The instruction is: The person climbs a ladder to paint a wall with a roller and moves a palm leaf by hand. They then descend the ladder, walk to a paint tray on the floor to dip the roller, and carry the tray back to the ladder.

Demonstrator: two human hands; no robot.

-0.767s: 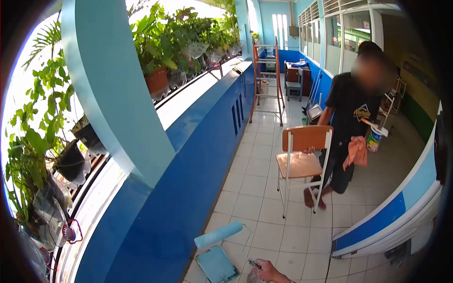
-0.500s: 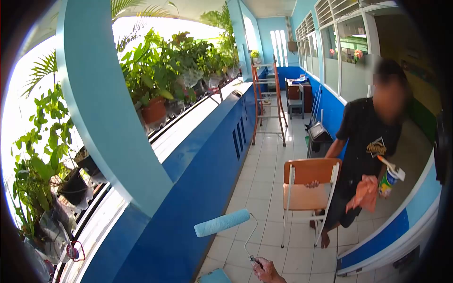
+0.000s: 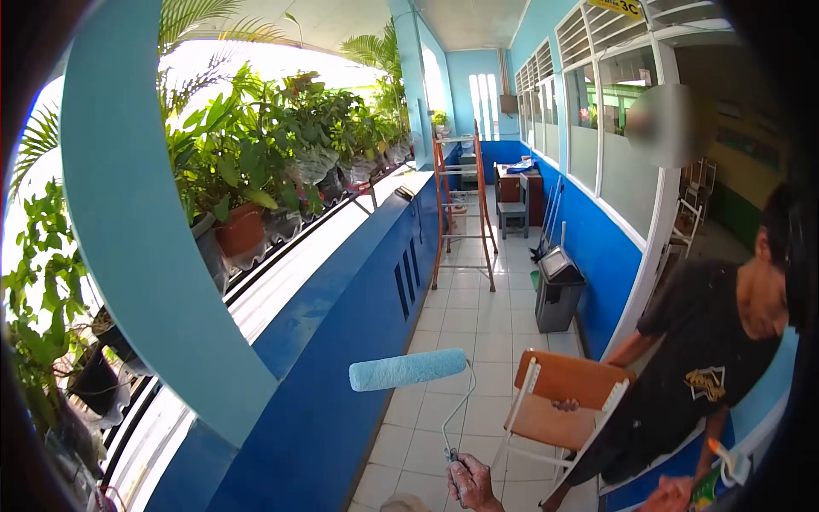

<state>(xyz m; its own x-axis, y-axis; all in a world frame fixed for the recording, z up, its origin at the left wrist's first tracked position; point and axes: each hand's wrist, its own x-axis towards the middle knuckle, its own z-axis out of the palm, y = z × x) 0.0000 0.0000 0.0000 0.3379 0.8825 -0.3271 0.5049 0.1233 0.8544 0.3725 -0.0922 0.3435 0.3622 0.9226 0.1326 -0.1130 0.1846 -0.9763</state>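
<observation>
A bare right hand (image 3: 476, 486) is showing pale smudges.
Whitish marks are dotting the fingers (image 3: 466, 471) and the creased skin just behind them; finer details are blurring, and the forearm is falling outside the view.

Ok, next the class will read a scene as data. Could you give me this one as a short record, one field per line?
place: tiled walkway beside a two-tone blue wall
right hand: grips a paint roller by its handle
roller cover: light blue, raised off the floor
co-worker: black shirt, one hand on a chair
chair: brown back and seat, pale frame
farther along: orange ladder, standing open; dark bin
on the ledge: potted plants
</observation>
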